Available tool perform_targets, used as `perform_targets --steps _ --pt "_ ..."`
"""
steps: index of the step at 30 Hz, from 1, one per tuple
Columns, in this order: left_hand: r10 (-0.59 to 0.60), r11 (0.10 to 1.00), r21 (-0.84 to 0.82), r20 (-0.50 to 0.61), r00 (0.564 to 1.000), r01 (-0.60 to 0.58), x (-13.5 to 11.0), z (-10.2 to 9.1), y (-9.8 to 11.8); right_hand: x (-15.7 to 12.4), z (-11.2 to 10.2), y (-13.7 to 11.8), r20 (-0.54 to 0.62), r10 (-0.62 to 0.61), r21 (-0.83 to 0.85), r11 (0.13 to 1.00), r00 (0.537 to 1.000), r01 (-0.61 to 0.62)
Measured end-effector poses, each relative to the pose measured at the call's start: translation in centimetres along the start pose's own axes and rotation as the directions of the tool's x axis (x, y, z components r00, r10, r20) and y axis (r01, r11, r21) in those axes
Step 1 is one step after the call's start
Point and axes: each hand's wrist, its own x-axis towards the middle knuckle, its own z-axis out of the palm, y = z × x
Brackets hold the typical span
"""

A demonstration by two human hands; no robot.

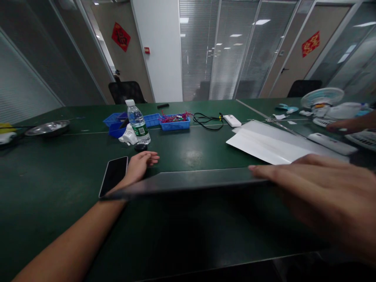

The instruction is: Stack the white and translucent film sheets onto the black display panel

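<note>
My right hand (326,196) grips the right end of a thin, flat dark panel (202,180), thumb along its upper edge. The panel is held above the table and seen nearly edge-on. I cannot tell exactly what it is. Beyond the panel's left end, my left hand (140,165) rests on its side on the table, fingers loosely stretched, holding nothing. The panel's tip crosses in front of my left wrist. Beside that hand lies a phone (114,174) with a black screen. A small black round object (141,147) sits just past the fingers.
On the green table (188,152) stand a water bottle (138,123) and a blue tray (175,123) of wires. A black cable (208,122), a white power bank (232,120) and white sheets (270,143) lie farther right. Another person's hand (352,124) is near white fan parts.
</note>
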Motion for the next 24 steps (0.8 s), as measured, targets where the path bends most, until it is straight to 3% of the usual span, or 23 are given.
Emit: perform_targets --steps 2,5,7,9,11,14,17,18,21,23,24 --pt "-0.031 0.998 -0.047 -0.049 0.998 0.028 1.1 -1.4 -0.1 0.8 1.2 -3.1 -0.002 -0.097 0.032 0.995 0.995 0.097" --pt "-0.068 0.995 -0.075 -0.102 0.992 0.061 2.0 -2.8 -0.4 0.5 4.1 -5.7 -0.03 -0.11 0.024 0.994 0.993 0.111" --pt "-0.049 0.999 -0.001 -0.064 0.997 0.049 2.0 -3.0 -0.7 -0.4 6.7 -6.4 0.009 -0.124 0.047 0.991 0.992 0.124" --pt "0.011 0.982 0.187 0.024 1.0 -0.016 1.8 -2.6 -0.9 -1.5 9.6 -6.7 0.088 -0.135 0.085 0.988 0.987 0.128" --pt "0.073 0.895 0.428 0.143 0.987 -0.128 1.2 -2.0 -0.9 -2.2 12.1 -6.9 0.178 -0.179 0.153 0.976 0.968 0.152" --pt "0.094 0.664 0.684 0.324 0.942 -0.302 -0.1 -1.0 -1.0 -2.1 14.6 -6.2 0.305 -0.262 0.307 0.937 0.916 0.166" --pt "0.045 0.464 0.805 0.395 0.917 -0.37 -1.6 0.2 -1.1 -1.0 15.8 -2.6 0.368 -0.318 0.453 0.882 0.874 0.13" --pt "0.038 0.414 0.827 0.401 0.915 -0.379 -1.9 0.6 -1.2 -0.6 16.2 -0.6 0.372 -0.288 0.462 0.882 0.883 0.093" --pt "0.047 0.336 0.851 0.414 0.909 -0.404 -2.3 1.7 -1.3 -0.9 18.6 7.1 0.348 -0.02 0.27 0.96 0.937 -0.08" --pt "0.063 0.33 0.849 0.415 0.908 -0.412 -2.0 2.2 -1.3 -2.4 20.8 12.1 0.32 0.215 0.073 0.965 0.923 -0.25" --pt "0.076 0.337 0.845 0.415 0.907 -0.415 -1.7 2.4 -1.3 -3.4 21.9 14.3 0.314 0.319 0.0 0.942 0.894 -0.336"
